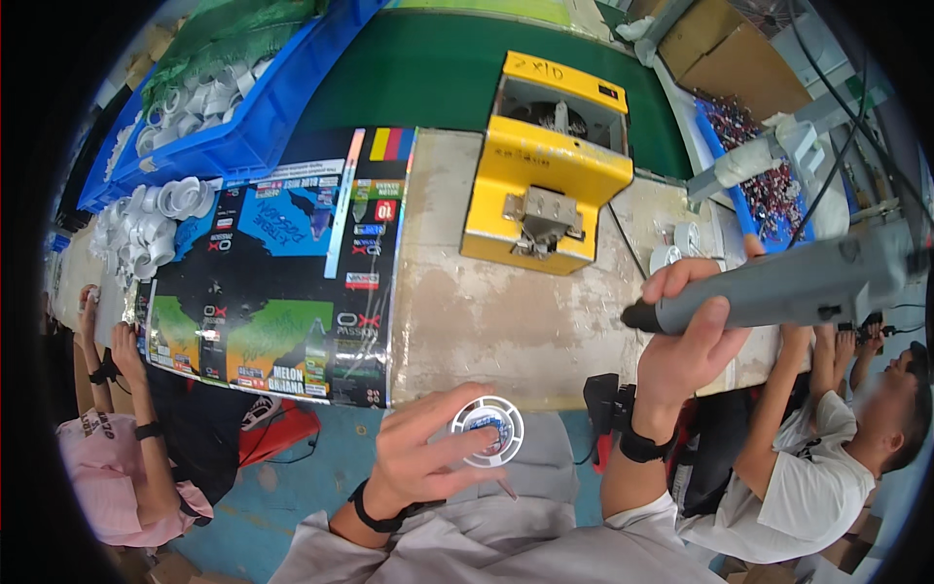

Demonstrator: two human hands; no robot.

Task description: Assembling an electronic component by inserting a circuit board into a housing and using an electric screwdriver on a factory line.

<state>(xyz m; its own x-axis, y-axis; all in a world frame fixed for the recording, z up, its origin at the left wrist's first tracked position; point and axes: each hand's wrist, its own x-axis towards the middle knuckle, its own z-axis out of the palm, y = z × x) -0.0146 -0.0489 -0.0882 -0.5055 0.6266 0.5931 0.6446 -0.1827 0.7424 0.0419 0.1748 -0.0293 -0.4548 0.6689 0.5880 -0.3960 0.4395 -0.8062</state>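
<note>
My left hand (413,457) holds a white round plastic housing (518,429) just off the table's near edge. Inside the ring lies a small blue piece with a fingertip over it, so part of it is hidden. On the right, my right hand (681,365) is wrapped round a grey handheld power tool (778,290), its black nose pointing left above the table. It looks like an electric screwdriver; its bit cannot be made out. Two similar white round parts (687,237) rest on the table just beyond that hand.
A yellow machine (553,180) with a metal fixture stands at the table's middle. To the left are a printed sheet (263,282), heaped white rings (146,229) and a blue crate (277,127). A blue tray (736,209) of small parts lies right. People work on both sides.
</note>
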